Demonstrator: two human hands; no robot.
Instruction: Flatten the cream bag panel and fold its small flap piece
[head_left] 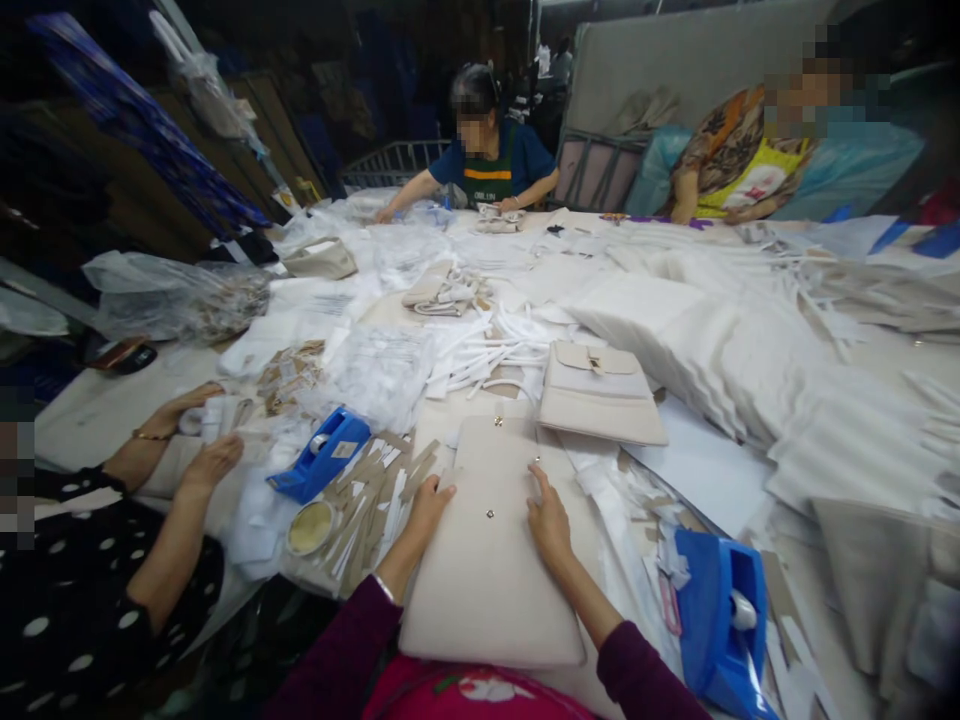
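Note:
A cream bag (491,580) with its long flap opened away from me lies in front of my body, small metal fittings on it. My left hand (426,515) grips its left edge, thumb on top and fingers bent at the side. At the right edge rests my right hand (551,518), index finger stretched toward a small metal piece (536,460), the other fingers partly curled. Whether that fingertip touches the piece is hard to tell. Just beyond, to the right, lies a finished-looking cream bag (600,395) with a closed flap and metal clasp.
Blue tape dispensers stand left (321,455) and right (724,620). Nearby are a round tub (311,527), paper strips (375,500), white tubes (487,355) and stacked white foam sheets (697,330). A co-worker's hands (214,460) work at left; two people sit across the table.

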